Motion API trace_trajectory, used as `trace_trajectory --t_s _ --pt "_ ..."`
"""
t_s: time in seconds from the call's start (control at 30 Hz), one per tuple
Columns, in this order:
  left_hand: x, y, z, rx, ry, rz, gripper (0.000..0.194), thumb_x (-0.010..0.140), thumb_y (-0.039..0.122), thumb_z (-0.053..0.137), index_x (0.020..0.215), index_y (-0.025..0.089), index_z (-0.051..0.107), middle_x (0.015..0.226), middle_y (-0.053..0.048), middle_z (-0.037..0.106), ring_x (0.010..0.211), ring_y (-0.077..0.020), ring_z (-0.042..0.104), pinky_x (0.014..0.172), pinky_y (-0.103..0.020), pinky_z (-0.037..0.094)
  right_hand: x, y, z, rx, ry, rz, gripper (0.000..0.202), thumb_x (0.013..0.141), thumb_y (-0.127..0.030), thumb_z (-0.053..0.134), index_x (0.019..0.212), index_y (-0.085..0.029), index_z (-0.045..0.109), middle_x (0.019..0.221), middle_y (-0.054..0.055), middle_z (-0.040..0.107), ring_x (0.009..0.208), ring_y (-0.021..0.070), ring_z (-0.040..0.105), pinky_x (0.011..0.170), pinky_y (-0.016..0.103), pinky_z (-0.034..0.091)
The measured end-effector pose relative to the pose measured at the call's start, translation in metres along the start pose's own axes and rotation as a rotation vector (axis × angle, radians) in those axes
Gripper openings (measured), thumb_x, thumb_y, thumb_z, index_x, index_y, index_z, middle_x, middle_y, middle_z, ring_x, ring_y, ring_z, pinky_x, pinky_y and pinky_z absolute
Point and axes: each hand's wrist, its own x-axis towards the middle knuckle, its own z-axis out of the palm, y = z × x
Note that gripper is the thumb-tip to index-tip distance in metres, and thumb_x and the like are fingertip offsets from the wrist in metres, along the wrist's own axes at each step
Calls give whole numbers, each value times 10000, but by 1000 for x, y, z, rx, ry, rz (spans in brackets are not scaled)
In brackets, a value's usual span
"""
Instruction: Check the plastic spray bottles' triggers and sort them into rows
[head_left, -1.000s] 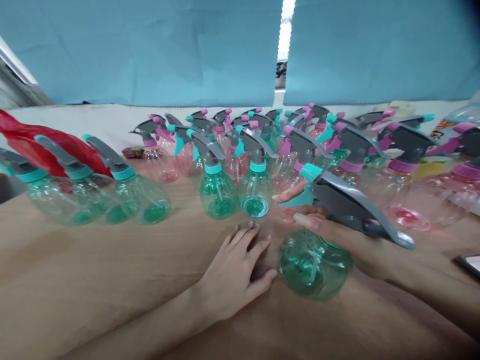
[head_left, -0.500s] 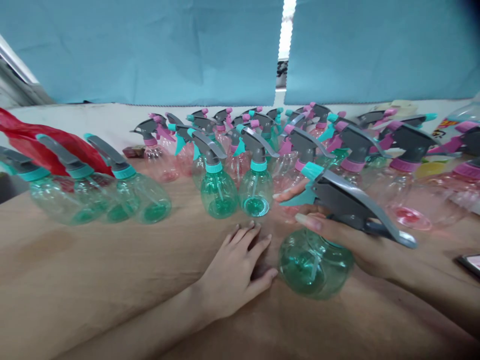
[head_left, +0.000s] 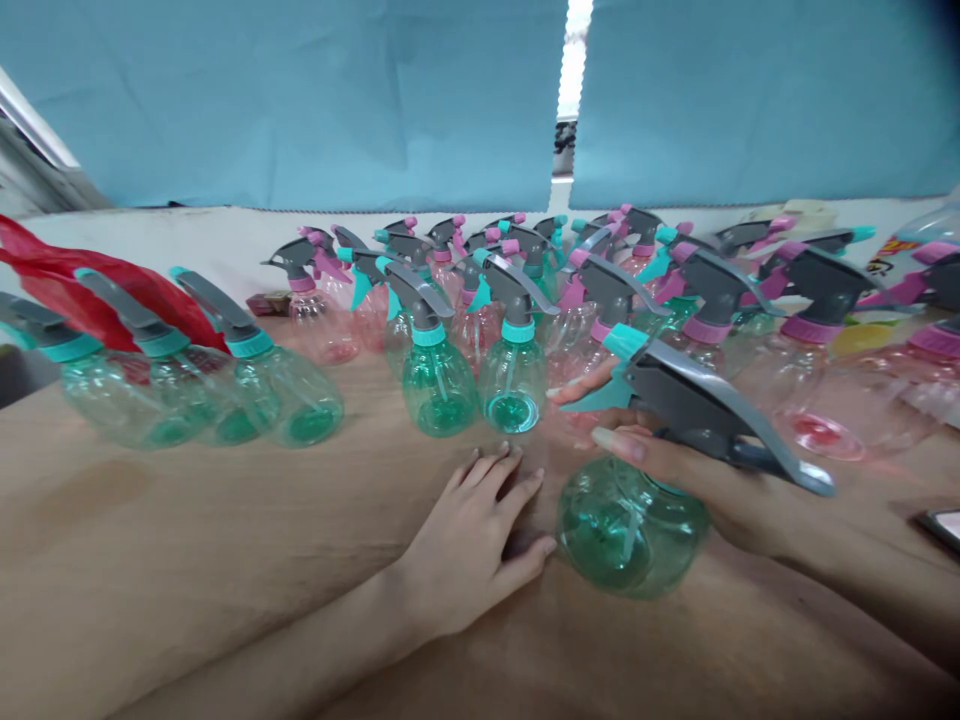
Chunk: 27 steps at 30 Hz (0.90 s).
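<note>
My right hand point(head_left: 675, 460) is wrapped round the neck of a green spray bottle point(head_left: 630, 540), under its grey head and by the turquoise trigger. The bottle leans, with its nozzle toward the upper left and a clear dip tube inside. Flat on the table lies my left hand point(head_left: 472, 540), fingers spread, holding nothing, just left of that bottle. Beyond its fingertips stand two green spray bottles, one on the left point(head_left: 439, 390) and one on the right point(head_left: 512, 385). Part of my right hand is hidden behind the trigger and head.
Several pink and green spray bottles crowd the back and right of the wooden table point(head_left: 247, 560). Three green ones, including a front bottle point(head_left: 289, 395), stand at left before a red plastic bag point(head_left: 112, 290). A phone-like object point(head_left: 943, 525) lies at the right edge.
</note>
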Motion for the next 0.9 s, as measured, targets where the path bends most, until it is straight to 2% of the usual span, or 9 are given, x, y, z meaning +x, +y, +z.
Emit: trace_trajectory --t_s 0.17,0.37,0.53,0.7,0.83,0.9 --pt "0 1 -1 3 -3 -6 543 914 424 550 1354 117 473 1418 -178 428 1328 -315 349 1071 -499 295 -1 1 -1 1 10 7 217 809 -380 656 1001 -297 599 693 -42 587 630 125 548 607 244 472" --pt "0 1 -1 14 -19 -7 554 915 436 542 1361 117 465 1418 -173 428 1330 -304 342 1080 -492 281 -2 2 -2 -1 -7 1 209 824 -371 641 1012 -297 586 631 -52 538 601 128 528 600 252 453" --pt "0 0 0 4 8 -1 531 910 428 549 1346 135 470 1414 -166 438 1327 -311 351 1065 -506 300 -2 2 -2 -38 37 24 185 799 -395 653 959 -313 608 654 -47 563 550 127 508 536 257 440" --pt "0 1 -1 -2 5 -2 530 907 432 550 1336 129 477 1408 -172 446 1321 -317 364 1063 -505 305 0 4 -1 -46 25 9 156 811 -381 637 960 -340 615 633 -46 572 564 152 551 579 288 470" --pt "0 1 -2 -7 4 -4 513 909 427 544 1331 141 485 1409 -163 449 1323 -317 364 1059 -512 314 1 1 -1 -31 16 -15 59 805 -366 634 832 -328 597 517 -61 473 443 137 444 471 278 384" --pt "1 1 -2 -9 9 -2 518 911 427 544 1336 138 481 1411 -164 447 1326 -318 360 1061 -509 313 -1 2 -3 -54 10 -16 39 819 -349 622 820 -328 589 535 -59 449 443 130 417 458 271 356"
